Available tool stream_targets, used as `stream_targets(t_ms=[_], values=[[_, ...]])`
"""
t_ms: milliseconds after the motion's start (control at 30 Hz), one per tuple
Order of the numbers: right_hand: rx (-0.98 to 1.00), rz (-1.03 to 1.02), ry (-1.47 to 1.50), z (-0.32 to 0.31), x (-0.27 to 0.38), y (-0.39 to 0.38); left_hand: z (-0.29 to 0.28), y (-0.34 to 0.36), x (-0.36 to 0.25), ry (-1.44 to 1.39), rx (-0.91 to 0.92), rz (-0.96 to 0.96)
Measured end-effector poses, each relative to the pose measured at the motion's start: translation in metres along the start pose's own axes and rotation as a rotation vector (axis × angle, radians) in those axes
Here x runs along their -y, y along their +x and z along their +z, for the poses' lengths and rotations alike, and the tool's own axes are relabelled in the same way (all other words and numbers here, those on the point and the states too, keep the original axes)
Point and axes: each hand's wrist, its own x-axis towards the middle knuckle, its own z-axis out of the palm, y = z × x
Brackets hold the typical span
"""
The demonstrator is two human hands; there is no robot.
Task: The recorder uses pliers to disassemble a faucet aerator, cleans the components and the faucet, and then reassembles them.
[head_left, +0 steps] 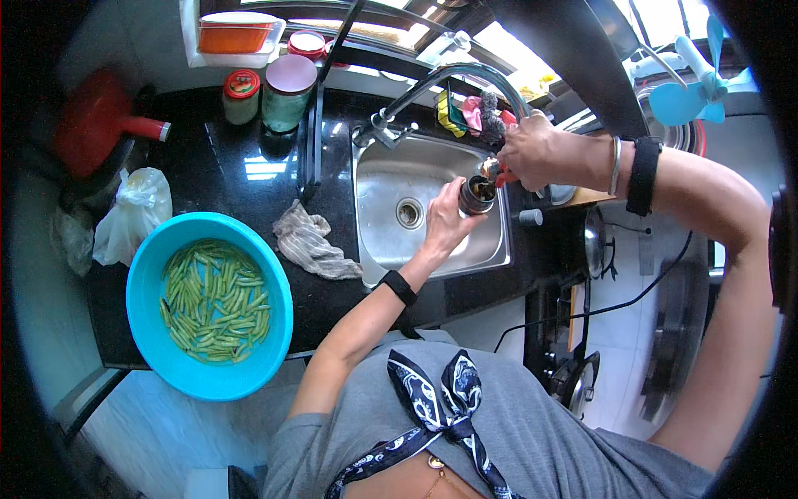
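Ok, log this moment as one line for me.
left hand: holds dark cup over steel sink | right hand: holds red item, partly hidden, at cup's mouth | nearby: striped cloth, turquoise basin, green pods

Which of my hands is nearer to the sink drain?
Left. Your left hand holds a dark round container over the sink, just right of the drain; your right hand is farther away, up and to the right, near the faucet's outlet end.

Left grip point(449, 218): holds a dark round container point(476, 198) over the sink point(381, 179)
Right grip point(529, 151): just beside the container, near the end of the curved tap point(416, 88), its hold unclear
Blue basin point(146, 299): green pods point(216, 295) inside, left of the sink
Crumpled cloth point(312, 241): on the black counter point(220, 150) between basin and sink
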Motion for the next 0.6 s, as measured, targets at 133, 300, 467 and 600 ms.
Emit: stream_targets(t_ms=[133, 300, 467, 600], values=[[-0.011, 0.049, 0.034, 0.001, 0.001, -0.007, -0.002, 0.001, 0.001, 0.002, 0.003, -0.022], [-0.14, 0.038, 0.212, 0.016, -0.015, -0.02, 0.002, 0.0, -0.001, -0.026, 0.017, -0.03], [-0.213, 0.055, 0.374, 0.031, -0.023, -0.049, 0.011, -0.005, 0.005, -0.134, -0.044, -0.066], [-0.177, 0.107, 0.596, 0.044, -0.009, -0.073, 0.006, -0.011, 0.003, -0.807, -0.061, -0.536]])
